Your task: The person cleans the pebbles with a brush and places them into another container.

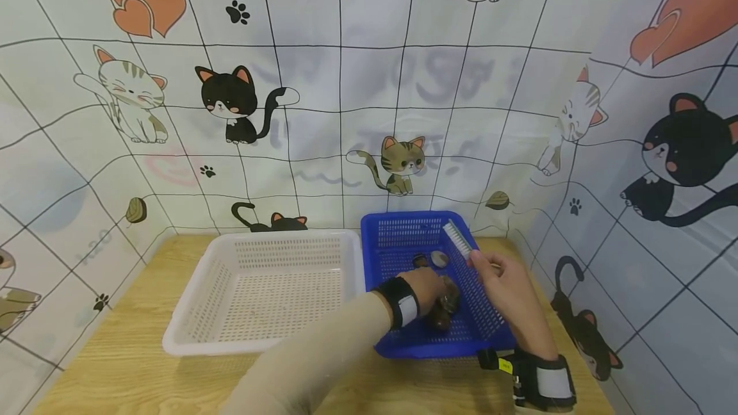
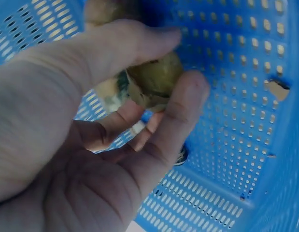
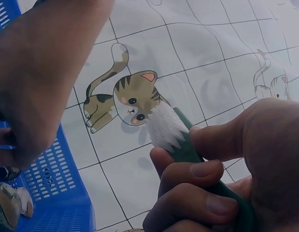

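Note:
My left hand [image 1: 425, 288] reaches down into a blue plastic basket [image 1: 409, 216]. Its thumb and index finger pinch an olive-brown, rounded, shell-like piece [image 2: 159, 79]. More brown and mottled pieces [image 1: 441, 320] lie under and beside that hand, partly hidden by it. Farther back in the basket sit a pale oval piece [image 1: 439, 259] and a dark one [image 1: 419, 261]. My right hand [image 1: 508, 284], over the basket's right side, grips a brush [image 3: 171, 128] with a green handle and white bristles. The bristles point away from me, up and left in the head view.
Left of the blue basket stands a white perforated basket [image 1: 193, 303], side by side with it on the wooden table [image 1: 127, 338]. A cat-printed sheet [image 1: 340, 82] rises behind and along both sides. A small brown fragment [image 2: 278, 90] lies in the blue basket.

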Demonstrator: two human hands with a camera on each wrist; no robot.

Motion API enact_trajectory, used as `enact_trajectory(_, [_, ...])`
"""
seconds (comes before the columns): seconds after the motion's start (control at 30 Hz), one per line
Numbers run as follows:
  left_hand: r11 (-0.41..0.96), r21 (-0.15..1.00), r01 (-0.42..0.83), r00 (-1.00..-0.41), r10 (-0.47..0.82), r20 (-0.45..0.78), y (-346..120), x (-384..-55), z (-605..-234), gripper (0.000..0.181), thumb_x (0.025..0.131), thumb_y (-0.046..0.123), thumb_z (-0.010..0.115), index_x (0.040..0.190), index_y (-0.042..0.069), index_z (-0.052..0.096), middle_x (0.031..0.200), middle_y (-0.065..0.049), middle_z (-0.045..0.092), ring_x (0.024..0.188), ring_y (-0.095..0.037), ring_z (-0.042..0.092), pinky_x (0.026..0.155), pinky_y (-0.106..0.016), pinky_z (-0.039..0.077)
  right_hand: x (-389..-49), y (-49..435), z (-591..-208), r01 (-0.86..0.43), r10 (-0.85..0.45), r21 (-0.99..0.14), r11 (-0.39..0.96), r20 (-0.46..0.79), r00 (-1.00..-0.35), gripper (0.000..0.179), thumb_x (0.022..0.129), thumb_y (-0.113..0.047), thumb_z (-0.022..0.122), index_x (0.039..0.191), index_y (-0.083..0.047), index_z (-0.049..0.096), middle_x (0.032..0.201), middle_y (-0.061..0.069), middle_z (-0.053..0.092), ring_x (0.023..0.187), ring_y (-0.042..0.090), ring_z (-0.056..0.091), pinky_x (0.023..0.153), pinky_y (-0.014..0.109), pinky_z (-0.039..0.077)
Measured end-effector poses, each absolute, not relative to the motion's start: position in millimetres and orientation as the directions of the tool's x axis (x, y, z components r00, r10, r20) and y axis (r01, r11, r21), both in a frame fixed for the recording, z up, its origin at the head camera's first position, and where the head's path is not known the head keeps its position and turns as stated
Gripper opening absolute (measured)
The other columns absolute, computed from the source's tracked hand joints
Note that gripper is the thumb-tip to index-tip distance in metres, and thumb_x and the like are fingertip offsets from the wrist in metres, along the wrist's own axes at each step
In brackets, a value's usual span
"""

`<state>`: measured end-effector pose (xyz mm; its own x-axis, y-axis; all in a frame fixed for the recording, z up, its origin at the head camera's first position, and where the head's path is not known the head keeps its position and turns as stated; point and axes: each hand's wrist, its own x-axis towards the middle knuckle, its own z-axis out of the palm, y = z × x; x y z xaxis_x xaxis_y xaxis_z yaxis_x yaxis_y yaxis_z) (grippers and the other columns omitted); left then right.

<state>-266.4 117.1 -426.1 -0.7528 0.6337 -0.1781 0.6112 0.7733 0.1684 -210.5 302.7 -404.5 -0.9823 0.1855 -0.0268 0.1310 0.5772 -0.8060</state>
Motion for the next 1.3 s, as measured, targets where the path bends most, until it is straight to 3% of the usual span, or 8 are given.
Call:
enact_trajectory(0.2, [0.76, 0.017, 0.649, -0.748, 0.642, -0.165, 111, -273, -412, 0.018, 0.095, 0.005, 0.091, 0.106, 0.015, 0.081, 0.098, 0.003, 0.078, 0.081, -0.012, 0.063, 0.076, -0.027, 0.066, -214, 303, -406, 0.137, 0.195, -0.809, 0.571, -0.028, -0.98, 0.063, 0.123, -0.061, 0.048, 0.143, -0.007, 0.075, 0.133, 0.018, 0.07, 0.114, 0.03, 0.063, 0.086, 0.037, 0.049])
enact_trajectory(0.4, [0.794, 0.221, 0.566, -0.765, 0.606, -0.219, 102, -281, -397, 0.052, 0.092, 0.0, 0.093, 0.14, 0.011, 0.077, 0.092, 0.001, 0.072, 0.074, -0.013, 0.063, 0.061, -0.024, 0.055, -213, 300, -405, 0.133, 0.199, -0.818, 0.559, -0.023, -0.98, 0.063, 0.124, -0.058, 0.047, 0.145, -0.005, 0.073, 0.134, 0.019, 0.069, 0.117, 0.031, 0.064, 0.088, 0.035, 0.05])
enact_trajectory(0.5, [0.769, 0.289, 0.57, -0.746, 0.632, -0.209, 93, -285, -394, 0.048, 0.092, 0.002, 0.095, 0.136, 0.008, 0.077, 0.086, 0.002, 0.069, 0.068, -0.011, 0.061, 0.057, -0.022, 0.051, -213, 299, -404, 0.139, 0.205, -0.826, 0.546, -0.03, -0.978, 0.063, 0.124, -0.059, 0.047, 0.145, -0.006, 0.073, 0.136, 0.02, 0.069, 0.118, 0.032, 0.065, 0.088, 0.036, 0.052])
enact_trajectory(0.6, [0.72, 0.31, 0.621, -0.718, 0.681, -0.144, 80, -286, -391, 0.042, 0.09, 0.007, 0.099, 0.124, 0.006, 0.074, 0.089, 0.003, 0.072, 0.072, -0.008, 0.063, 0.061, -0.019, 0.054, -212, 298, -404, 0.139, 0.205, -0.832, 0.538, -0.032, -0.978, 0.065, 0.123, -0.061, 0.047, 0.146, -0.006, 0.072, 0.144, 0.023, 0.069, 0.125, 0.037, 0.067, 0.096, 0.045, 0.056])
enact_trajectory(0.77, [0.678, 0.377, 0.631, -0.711, 0.7, -0.07, 61, -286, -387, 0.053, 0.09, 0.008, 0.1, 0.132, 0.005, 0.068, 0.107, -0.002, 0.082, 0.085, -0.008, 0.072, 0.076, -0.018, 0.063, -211, 296, -406, 0.119, 0.195, -0.833, 0.54, -0.014, -0.981, 0.066, 0.123, -0.06, 0.049, 0.146, -0.003, 0.072, 0.156, 0.027, 0.067, 0.138, 0.044, 0.065, 0.111, 0.058, 0.054])
enact_trajectory(1.1, [0.634, 0.506, 0.586, -0.756, 0.652, 0.058, 36, -285, -390, 0.051, 0.09, 0.007, 0.098, 0.132, 0.003, 0.07, 0.104, -0.004, 0.08, 0.085, -0.008, 0.069, 0.073, -0.018, 0.06, -208, 288, -405, 0.086, 0.142, -0.801, 0.592, -0.001, -0.99, 0.065, 0.121, -0.062, 0.055, 0.143, -0.004, 0.074, 0.153, 0.025, 0.069, 0.135, 0.042, 0.067, 0.111, 0.061, 0.057])
enact_trajectory(1.2, [0.628, 0.541, 0.559, -0.777, 0.624, 0.079, 29, -282, -391, 0.053, 0.09, 0.008, 0.096, 0.136, 0.002, 0.071, 0.102, -0.004, 0.078, 0.083, -0.009, 0.067, 0.072, -0.019, 0.059, -208, 287, -406, 0.054, 0.106, -0.796, 0.603, 0.013, -0.994, 0.063, 0.121, -0.06, 0.057, 0.14, -0.003, 0.075, 0.15, 0.024, 0.073, 0.128, 0.039, 0.07, 0.104, 0.055, 0.06])
enact_trajectory(1.3, [0.621, 0.566, 0.542, -0.79, 0.605, 0.094, 24, -278, -394, 0.052, 0.091, 0.01, 0.095, 0.137, 0.002, 0.072, 0.101, -0.003, 0.077, 0.081, -0.008, 0.066, 0.072, -0.019, 0.059, -209, 286, -406, 0.02, 0.071, -0.792, 0.61, 0.03, -0.997, 0.054, 0.122, -0.053, 0.06, 0.136, -0.003, 0.075, 0.133, 0.019, 0.075, 0.102, 0.028, 0.067, 0.082, 0.037, 0.055])
